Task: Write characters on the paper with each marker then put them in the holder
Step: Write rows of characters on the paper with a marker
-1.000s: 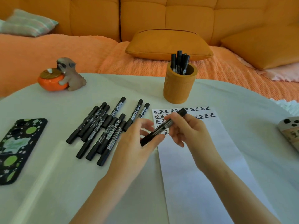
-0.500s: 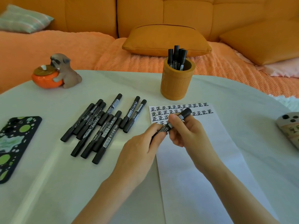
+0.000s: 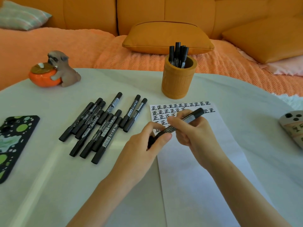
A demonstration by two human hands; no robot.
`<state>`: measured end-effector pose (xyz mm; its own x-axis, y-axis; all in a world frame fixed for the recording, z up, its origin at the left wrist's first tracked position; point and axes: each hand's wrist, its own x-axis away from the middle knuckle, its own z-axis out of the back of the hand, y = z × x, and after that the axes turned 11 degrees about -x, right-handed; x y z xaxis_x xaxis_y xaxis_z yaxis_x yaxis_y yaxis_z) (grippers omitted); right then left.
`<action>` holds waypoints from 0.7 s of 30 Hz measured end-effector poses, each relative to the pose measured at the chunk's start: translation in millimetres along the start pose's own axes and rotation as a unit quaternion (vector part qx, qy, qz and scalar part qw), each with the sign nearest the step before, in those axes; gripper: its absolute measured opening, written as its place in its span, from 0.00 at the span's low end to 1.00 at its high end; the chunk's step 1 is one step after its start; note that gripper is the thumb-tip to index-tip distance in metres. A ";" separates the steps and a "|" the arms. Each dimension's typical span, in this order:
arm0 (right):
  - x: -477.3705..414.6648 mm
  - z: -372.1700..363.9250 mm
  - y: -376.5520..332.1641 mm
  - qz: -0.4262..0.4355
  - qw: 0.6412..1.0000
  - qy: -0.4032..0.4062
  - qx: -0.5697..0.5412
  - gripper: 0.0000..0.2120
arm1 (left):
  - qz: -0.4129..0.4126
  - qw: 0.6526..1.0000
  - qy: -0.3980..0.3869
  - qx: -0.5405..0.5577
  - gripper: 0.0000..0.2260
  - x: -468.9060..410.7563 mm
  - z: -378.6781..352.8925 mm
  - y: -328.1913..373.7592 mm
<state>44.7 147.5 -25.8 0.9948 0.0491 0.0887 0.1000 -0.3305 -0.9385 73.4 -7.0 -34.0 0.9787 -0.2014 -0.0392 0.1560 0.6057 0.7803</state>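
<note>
Both hands were on one black marker (image 3: 191,117), held slantwise just above the written rows at the far end of the paper (image 3: 196,177). The left hand (image 3: 142,145) had its fingers and thumb curled round the marker's near end, hiding it. The right hand (image 3: 196,135) pinched the barrel farther up, and the far end poked out past its knuckles.

A second before, the left hand had only been touching that near end with its fingertips. Now it had closed fully over it, and the two hands had drawn closer together. I took that as the grip for pulling off a cap, so this marker had not yet written its character.

Just beyond the paper's far edge stood the holder (image 3: 177,82), with several finished markers (image 3: 178,53) upright in it. Left of the paper, a loose bunch of markers (image 3: 101,126) lay on the worktop (image 3: 49,185), so plenty of rounds remained. Farther left lay a patterned phone (image 3: 14,145).
</note>
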 end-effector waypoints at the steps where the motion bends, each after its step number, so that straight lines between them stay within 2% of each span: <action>1: -2.4 4.6 -1.4 0.011 1.000 0.016 -0.013 0.09 | 0.008 1.000 -0.003 0.008 0.12 0.2 0.2 -1.1; 3: -7.6 17.8 -7.3 0.039 0.997 0.052 -0.030 0.04 | 0.028 0.999 -0.015 0.017 0.06 -0.2 0.0 -4.2; 6: -14.2 39.1 -17.9 0.059 0.994 0.097 0.000 0.09 | 0.033 0.999 -0.034 0.008 0.09 -0.4 -2.8 -10.3; 9: -20.8 52.7 -17.9 0.056 0.988 0.135 0.046 0.09 | 0.026 0.998 -0.056 -0.004 0.08 -0.6 -6.2 -12.9; 13: -27.7 64.5 -8.0 0.063 0.974 0.189 0.112 0.10 | 0.023 0.999 -0.029 0.009 0.07 -1.4 -9.0 -15.0; 17: -30.3 70.2 0.4 0.070 0.959 0.216 0.170 0.18 | 0.020 1.000 -0.018 0.001 0.06 -2.0 -9.1 -16.1; 21: -32.7 71.5 5.1 0.086 0.949 0.229 0.201 0.17 | 0.022 0.999 -0.030 -0.011 0.08 -2.0 -10.9 -17.8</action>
<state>11.5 211.6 -57.3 0.9082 -0.4177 -0.0276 0.0128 0.0935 -0.9955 70.1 -9.0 -54.6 0.9749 -0.2202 0.0324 0.1172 0.6319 0.7661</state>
